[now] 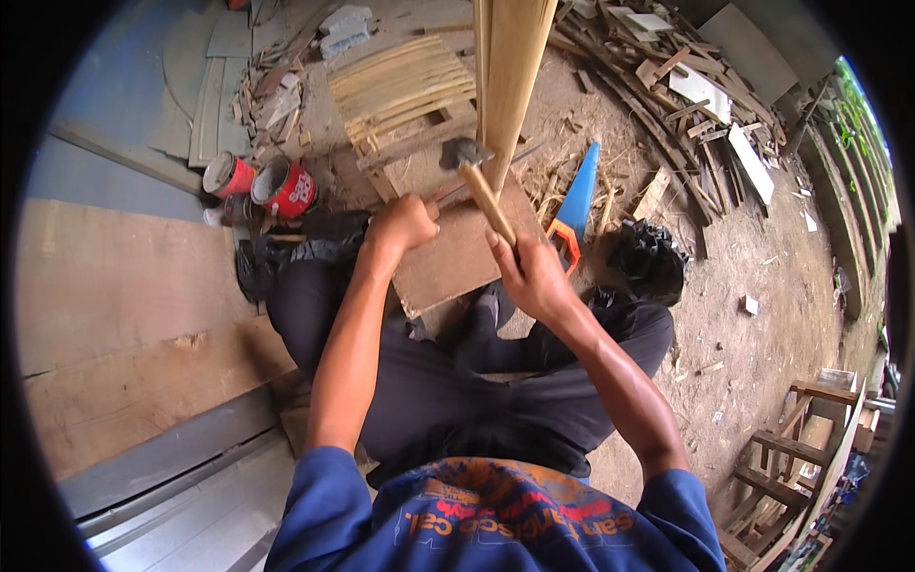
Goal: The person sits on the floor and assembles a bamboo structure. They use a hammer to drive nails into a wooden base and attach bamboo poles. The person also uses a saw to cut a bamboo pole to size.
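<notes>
My right hand (536,270) is wrapped round the wooden handle of a hammer (491,202). The hammer's dark metal head is up beside the foot of an upright wooden post (510,86). My left hand (402,223) is closed in a fist over the left edge of a brown wooden block (453,255) between my knees. From that fist a thin, long tool (455,192) seems to run to the right, past the post; its exact kind is hard to make out. Right of the block lies a handsaw (577,205) with a blue blade and orange handle.
A slatted wooden panel (405,91) lies ahead. Two red buckets (286,187) stand at the left, near a large wooden board (133,286). Scrap wood (701,100) is heaped at the far right. A black plastic bag (648,262) sits by my right knee; a wooden frame (791,458) stands lower right.
</notes>
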`<move>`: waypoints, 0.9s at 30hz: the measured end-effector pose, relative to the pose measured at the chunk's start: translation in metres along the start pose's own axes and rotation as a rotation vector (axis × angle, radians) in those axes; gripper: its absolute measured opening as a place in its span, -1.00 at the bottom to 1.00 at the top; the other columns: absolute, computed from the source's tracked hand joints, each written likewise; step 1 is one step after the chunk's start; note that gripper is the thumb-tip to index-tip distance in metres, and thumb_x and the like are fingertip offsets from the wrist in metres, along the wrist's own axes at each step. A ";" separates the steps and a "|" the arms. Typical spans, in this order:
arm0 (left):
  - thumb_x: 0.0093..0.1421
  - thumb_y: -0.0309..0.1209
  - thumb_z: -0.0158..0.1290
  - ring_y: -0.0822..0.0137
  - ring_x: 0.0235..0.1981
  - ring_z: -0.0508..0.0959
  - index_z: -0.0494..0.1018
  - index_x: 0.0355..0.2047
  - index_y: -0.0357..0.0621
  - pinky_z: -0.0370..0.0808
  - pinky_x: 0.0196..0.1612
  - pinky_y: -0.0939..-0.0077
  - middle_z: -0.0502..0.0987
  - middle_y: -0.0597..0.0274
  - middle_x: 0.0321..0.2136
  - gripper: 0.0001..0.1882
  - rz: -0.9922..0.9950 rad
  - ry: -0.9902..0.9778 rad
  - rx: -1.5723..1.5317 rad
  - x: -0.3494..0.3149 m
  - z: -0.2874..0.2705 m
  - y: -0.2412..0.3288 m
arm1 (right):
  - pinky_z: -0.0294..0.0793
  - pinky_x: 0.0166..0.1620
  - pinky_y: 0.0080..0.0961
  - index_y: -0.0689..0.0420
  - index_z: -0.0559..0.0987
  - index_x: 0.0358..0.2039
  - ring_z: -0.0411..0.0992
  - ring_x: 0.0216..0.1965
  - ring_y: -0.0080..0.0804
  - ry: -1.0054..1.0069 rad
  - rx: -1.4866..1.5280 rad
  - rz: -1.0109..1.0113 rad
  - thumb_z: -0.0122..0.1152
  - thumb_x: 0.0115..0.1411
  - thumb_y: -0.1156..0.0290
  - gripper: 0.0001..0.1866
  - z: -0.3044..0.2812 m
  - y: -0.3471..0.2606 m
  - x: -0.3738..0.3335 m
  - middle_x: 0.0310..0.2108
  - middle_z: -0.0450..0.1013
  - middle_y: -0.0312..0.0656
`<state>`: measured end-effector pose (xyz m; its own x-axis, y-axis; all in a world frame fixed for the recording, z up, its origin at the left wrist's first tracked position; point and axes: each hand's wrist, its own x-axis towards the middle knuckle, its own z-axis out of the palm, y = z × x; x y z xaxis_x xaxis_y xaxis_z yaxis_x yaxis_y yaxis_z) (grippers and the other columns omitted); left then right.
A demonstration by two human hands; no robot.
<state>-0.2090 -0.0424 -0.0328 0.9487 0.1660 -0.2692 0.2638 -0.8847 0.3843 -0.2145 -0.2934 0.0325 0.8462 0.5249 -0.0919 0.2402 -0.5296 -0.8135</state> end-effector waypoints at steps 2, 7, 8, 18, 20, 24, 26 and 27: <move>0.03 -0.23 0.09 -0.14 -0.15 0.59 0.60 -0.28 -0.26 0.52 -0.06 0.11 0.58 -0.23 -0.26 -0.64 -0.083 -0.039 0.000 -0.004 -0.013 0.020 | 0.39 -0.39 0.01 0.36 0.44 -0.42 0.47 -0.40 0.31 0.060 0.050 -0.019 0.04 0.35 0.15 -0.55 -0.002 -0.005 -0.003 -0.59 0.42 0.29; -0.01 -0.24 0.11 -0.15 -0.20 0.60 0.60 -0.31 -0.30 0.53 -0.11 0.12 0.58 -0.25 -0.30 -0.63 -0.089 0.048 -0.006 0.005 0.013 0.000 | 0.40 -0.43 -0.03 0.37 0.47 -0.41 0.48 -0.45 0.30 0.014 -0.126 -0.026 0.06 0.35 0.19 -0.58 0.006 0.034 0.014 -0.58 0.43 0.27; -0.07 -0.25 0.15 -0.16 -0.22 0.60 0.60 -0.31 -0.29 0.54 -0.13 0.12 0.58 -0.26 -0.32 -0.62 -0.095 0.097 -0.043 -0.001 0.011 0.008 | 0.40 -0.45 -0.06 0.37 0.46 -0.41 0.48 -0.47 0.28 0.041 -0.096 -0.044 0.05 0.35 0.18 -0.57 0.003 0.025 0.011 -0.60 0.42 0.26; -0.05 -0.31 0.07 -0.15 -0.24 0.61 0.61 -0.33 -0.23 0.54 -0.15 0.09 0.59 -0.22 -0.34 -0.68 -0.103 0.100 -0.056 -0.005 0.015 0.006 | 0.34 -0.55 -0.20 0.38 0.44 -0.43 0.51 -0.52 0.14 0.059 -0.084 -0.019 0.05 0.35 0.18 -0.56 0.004 0.013 0.011 -0.67 0.39 0.20; -0.05 -0.33 0.07 -0.15 -0.24 0.61 0.62 -0.33 -0.22 0.55 -0.16 0.08 0.59 -0.22 -0.33 -0.69 -0.075 0.038 -0.065 -0.008 -0.001 0.021 | 0.32 -0.54 -0.22 0.37 0.44 -0.42 0.43 -0.55 -0.03 0.119 -0.019 -0.023 0.03 0.37 0.15 -0.54 0.005 0.012 0.003 -0.67 0.36 0.12; -0.08 -0.37 0.08 -0.16 -0.21 0.61 0.61 -0.34 -0.29 0.55 -0.15 0.06 0.59 -0.27 -0.32 -0.69 -0.047 0.000 -0.052 -0.010 0.001 0.030 | 0.27 -0.53 -0.33 0.30 0.42 -0.47 0.26 -0.63 -0.45 0.035 -0.201 -0.052 -0.02 0.40 0.09 -0.51 0.013 0.057 0.016 -0.71 0.27 -0.08; 0.10 -0.25 0.02 -0.07 -0.14 0.61 0.61 -0.28 -0.24 0.54 -0.05 0.14 0.60 -0.16 -0.21 -0.66 -0.107 0.009 0.047 -0.022 0.013 0.031 | 0.27 -0.53 -0.35 0.30 0.42 -0.47 0.25 -0.63 -0.48 0.004 -0.127 0.029 -0.01 0.39 0.09 -0.51 0.010 0.036 0.013 -0.72 0.25 -0.12; 0.10 -0.25 0.02 -0.07 -0.14 0.61 0.61 -0.26 -0.22 0.53 -0.05 0.14 0.60 -0.15 -0.20 -0.66 -0.092 0.000 0.019 -0.017 0.000 0.034 | 0.28 -0.52 -0.36 0.30 0.41 -0.46 0.25 -0.62 -0.51 0.079 -0.024 -0.028 -0.01 0.39 0.09 -0.52 0.009 0.027 0.011 -0.72 0.24 -0.19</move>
<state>-0.2161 -0.0757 -0.0150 0.9204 0.2472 -0.3028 0.3468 -0.8737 0.3411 -0.2031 -0.2956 0.0046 0.8735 0.4862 -0.0234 0.2747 -0.5321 -0.8009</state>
